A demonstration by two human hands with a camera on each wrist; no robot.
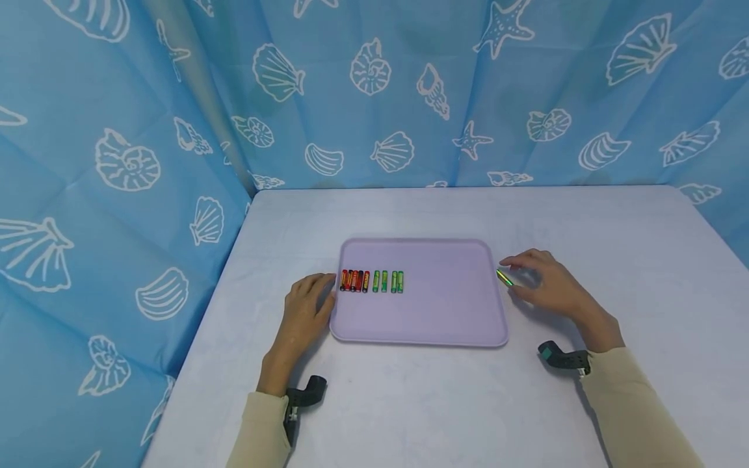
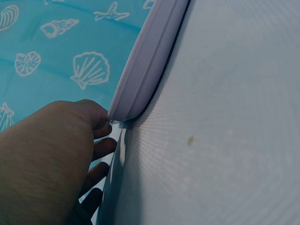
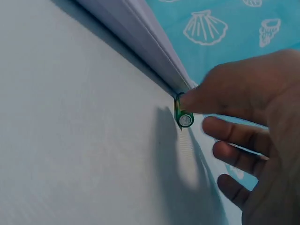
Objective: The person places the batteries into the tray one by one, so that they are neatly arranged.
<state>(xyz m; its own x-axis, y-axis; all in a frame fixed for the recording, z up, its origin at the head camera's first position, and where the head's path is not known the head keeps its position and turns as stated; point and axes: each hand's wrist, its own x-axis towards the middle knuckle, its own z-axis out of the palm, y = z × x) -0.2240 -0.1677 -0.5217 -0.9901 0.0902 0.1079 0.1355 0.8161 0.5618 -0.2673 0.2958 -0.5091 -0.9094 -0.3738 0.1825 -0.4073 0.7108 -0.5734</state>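
My right hand (image 1: pixel 547 283) pinches a green battery (image 1: pixel 504 277) between thumb and forefinger, just outside the right rim of a lilac tray (image 1: pixel 445 312). In the right wrist view the flat silver end of that green battery (image 3: pixel 185 120) faces the camera, close beside the tray wall (image 3: pixel 154 37). My left hand (image 1: pixel 304 312) rests at the tray's left rim with fingers loosely bent and nothing gripped. The left wrist view has its thumb (image 2: pixel 96 112) right at the tray's corner. Inside the tray, several red-and-black batteries (image 1: pixel 354 281) stand in a row at the left, with several green batteries (image 1: pixel 384 281) beside them.
A white cloth covers the table (image 1: pixel 409 403) under the tray. Blue curtains (image 1: pixel 328 84) with white shell prints hang behind and at the left. A black wrist camera is strapped to each forearm, the left camera (image 1: pixel 307 393) and the right camera (image 1: pixel 562 357).
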